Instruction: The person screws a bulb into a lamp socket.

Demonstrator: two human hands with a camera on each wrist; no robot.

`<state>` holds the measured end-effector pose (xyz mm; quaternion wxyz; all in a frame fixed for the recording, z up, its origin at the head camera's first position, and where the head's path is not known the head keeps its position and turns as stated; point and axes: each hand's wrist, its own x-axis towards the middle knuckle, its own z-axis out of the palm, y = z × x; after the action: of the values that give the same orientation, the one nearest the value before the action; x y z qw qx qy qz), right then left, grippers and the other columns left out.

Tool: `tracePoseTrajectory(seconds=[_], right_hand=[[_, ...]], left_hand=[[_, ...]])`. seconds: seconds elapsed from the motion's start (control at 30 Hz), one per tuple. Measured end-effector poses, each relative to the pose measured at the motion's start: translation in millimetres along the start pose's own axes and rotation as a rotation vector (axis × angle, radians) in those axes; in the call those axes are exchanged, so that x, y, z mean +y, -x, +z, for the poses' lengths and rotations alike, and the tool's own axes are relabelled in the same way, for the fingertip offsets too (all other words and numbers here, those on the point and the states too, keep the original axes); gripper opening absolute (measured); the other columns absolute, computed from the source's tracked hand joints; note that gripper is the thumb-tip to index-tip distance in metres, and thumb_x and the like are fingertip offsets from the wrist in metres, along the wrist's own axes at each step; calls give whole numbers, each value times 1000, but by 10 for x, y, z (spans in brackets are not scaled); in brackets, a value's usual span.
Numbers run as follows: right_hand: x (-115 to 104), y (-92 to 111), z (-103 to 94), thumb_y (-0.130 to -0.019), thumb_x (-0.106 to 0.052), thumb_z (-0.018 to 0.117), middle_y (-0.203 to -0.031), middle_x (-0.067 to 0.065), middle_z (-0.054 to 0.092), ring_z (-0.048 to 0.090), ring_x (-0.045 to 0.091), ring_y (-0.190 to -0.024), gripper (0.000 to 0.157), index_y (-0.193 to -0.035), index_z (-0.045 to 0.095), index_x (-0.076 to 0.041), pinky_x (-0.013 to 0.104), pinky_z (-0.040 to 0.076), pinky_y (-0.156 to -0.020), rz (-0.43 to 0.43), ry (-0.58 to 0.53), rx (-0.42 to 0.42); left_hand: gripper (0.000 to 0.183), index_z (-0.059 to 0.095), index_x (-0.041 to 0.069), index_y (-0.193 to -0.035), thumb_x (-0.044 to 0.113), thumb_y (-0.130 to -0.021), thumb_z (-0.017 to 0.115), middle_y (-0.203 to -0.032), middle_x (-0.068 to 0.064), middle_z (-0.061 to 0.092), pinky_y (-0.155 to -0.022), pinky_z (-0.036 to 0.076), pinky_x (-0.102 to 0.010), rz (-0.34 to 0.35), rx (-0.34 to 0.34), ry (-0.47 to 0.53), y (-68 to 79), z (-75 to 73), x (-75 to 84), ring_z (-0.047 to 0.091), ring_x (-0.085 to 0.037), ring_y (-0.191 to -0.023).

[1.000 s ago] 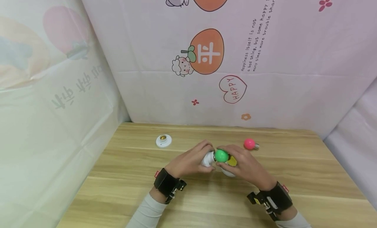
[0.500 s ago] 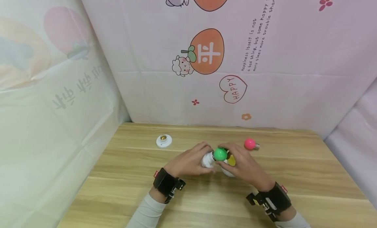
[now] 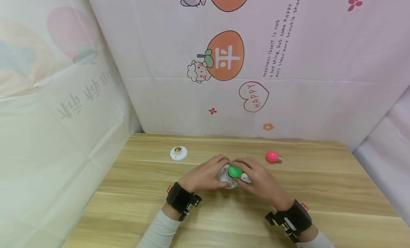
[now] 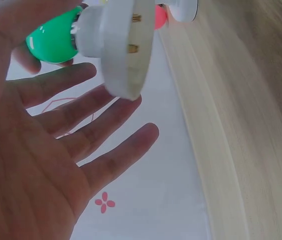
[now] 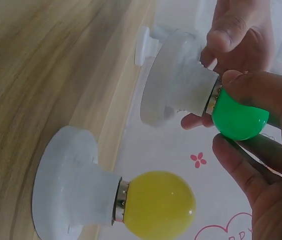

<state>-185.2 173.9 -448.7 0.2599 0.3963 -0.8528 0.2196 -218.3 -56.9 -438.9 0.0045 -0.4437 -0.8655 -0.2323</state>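
Note:
A white round lamp socket [image 5: 173, 80] is in my left hand [image 3: 205, 175], pinched between thumb and fingers above the table. The green light bulb [image 5: 238, 116] sits with its metal base at the socket's mouth, a band of metal showing between them. My right hand [image 3: 261, 180] pinches the green bulb by its glass with thumb and fingertips. In the left wrist view the underside of the socket shows brass contacts, and the left fingers [image 4: 116, 155] spread out beside its rim. Below the right hand stands a second socket [image 5: 63, 185] with a yellow bulb [image 5: 160, 205] in it.
A third white socket [image 3: 178, 153], with its brass inside showing, lies at the back left of the wooden table [image 3: 134, 191]. A pink bulb [image 3: 272, 156] lies on its side at the back right. Printed cloth [image 3: 179, 109] hangs behind the table.
My right hand and the green bulb have moved a little left, toward the socket. The socket has tilted so its face shows more in the head view. The yellow bulb is now covered there.

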Motion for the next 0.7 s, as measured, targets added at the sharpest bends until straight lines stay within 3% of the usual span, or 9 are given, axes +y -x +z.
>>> tracePoseTrajectory(seconds=[0.3, 0.7], right_hand=[[-23, 15, 75, -74, -17, 80, -124, 1, 59, 51, 12, -113, 60, -130, 58, -12, 29, 51, -89, 7, 45, -56], [-15, 23, 180, -74, -15, 81, -123, 3, 60, 52, 14, -113, 59, -128, 58, -10, 31, 52, -87, -13, 68, -102]], left_hand=[[54, 51, 20, -129, 41, -84, 71, -122, 10, 49, -89, 47, -21, -25, -10, 17, 31, -30, -33, 50, -11, -110], [53, 50, 17, -131, 44, -88, 66, -127, 5, 52, -94, 47, -26, -70, -54, -7, 40, -55, -65, 51, -13, -117]])
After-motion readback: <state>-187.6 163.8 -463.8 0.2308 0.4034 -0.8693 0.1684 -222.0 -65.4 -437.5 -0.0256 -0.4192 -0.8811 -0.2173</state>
